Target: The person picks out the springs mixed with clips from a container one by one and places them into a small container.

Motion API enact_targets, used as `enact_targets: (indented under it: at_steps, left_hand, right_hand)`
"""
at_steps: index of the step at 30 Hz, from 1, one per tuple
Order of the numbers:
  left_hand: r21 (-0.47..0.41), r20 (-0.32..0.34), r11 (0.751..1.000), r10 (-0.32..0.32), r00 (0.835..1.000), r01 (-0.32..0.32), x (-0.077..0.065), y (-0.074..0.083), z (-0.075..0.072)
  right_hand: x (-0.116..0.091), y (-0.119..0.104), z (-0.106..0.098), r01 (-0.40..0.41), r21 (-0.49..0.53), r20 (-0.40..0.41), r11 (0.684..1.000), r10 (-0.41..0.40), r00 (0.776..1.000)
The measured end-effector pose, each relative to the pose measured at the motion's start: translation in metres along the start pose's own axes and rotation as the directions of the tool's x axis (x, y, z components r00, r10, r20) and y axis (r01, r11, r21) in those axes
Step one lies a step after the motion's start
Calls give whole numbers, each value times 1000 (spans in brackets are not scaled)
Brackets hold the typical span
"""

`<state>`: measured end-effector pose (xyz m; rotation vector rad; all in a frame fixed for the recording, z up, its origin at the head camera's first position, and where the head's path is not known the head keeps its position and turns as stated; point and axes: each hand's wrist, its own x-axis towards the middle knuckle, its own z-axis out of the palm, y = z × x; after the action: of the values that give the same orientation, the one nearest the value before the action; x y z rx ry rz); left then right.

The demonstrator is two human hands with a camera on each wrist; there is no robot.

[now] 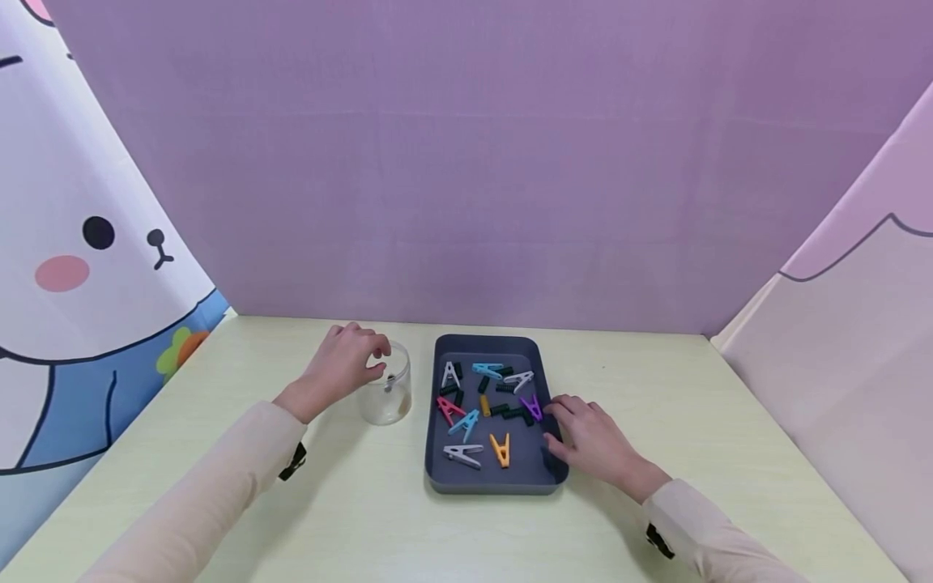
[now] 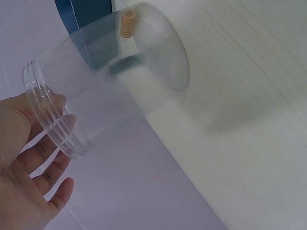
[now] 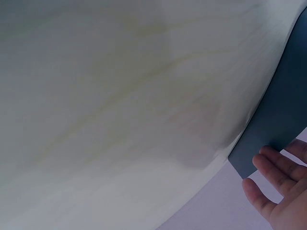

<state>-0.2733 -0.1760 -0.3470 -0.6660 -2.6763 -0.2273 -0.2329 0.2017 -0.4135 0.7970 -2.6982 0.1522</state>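
My left hand [image 1: 348,360] is over a clear jar [image 1: 384,405]; its fingertips reach in at the threaded mouth, loosely bent, with nothing pinched. Inside the jar, an orange coil spring [image 2: 127,24] lies at the base, and a blurred dark green spring [image 2: 126,64] shows between mouth and base. At the right side of a dark grey tray [image 1: 496,478], my right hand [image 1: 594,437] rests its fingers on the rim, beside a purple clothespin [image 1: 532,407]. The tray holds several dark green springs [image 1: 499,410], an orange spring [image 1: 484,405] and several coloured clothespins.
Among the clothespins are a yellow one [image 1: 500,450] and a grey one [image 1: 463,456] toward the tray's near end. The jar stands on the pale wooden table [image 1: 350,518] left of the tray. A purple cloth wall [image 1: 474,178] rises behind the table.
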Motion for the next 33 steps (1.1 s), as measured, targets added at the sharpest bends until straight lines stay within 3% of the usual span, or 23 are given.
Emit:
enact_targets:
  at_steps: [13, 19, 27, 33]
  left_hand:
    - [31, -28, 999, 25, 999, -25, 6, 7, 0]
    - [32, -27, 999, 26, 999, -25, 11, 14, -2]
    - [-8, -78, 997, 71, 994, -72, 15, 28, -2]
    - [4, -36, 997, 82, 996, -82, 19, 41, 2]
  right_hand:
    - [0, -2, -1, -7, 6, -9, 1000, 7, 1000]
    - [0, -2, -1, -9, 1, -7, 1000, 9, 1000]
    - [1, -2, -2, -10, 5, -6, 1000, 10, 1000]
    - [1, -4, -2, -18, 1, 11, 1000, 18, 1000]
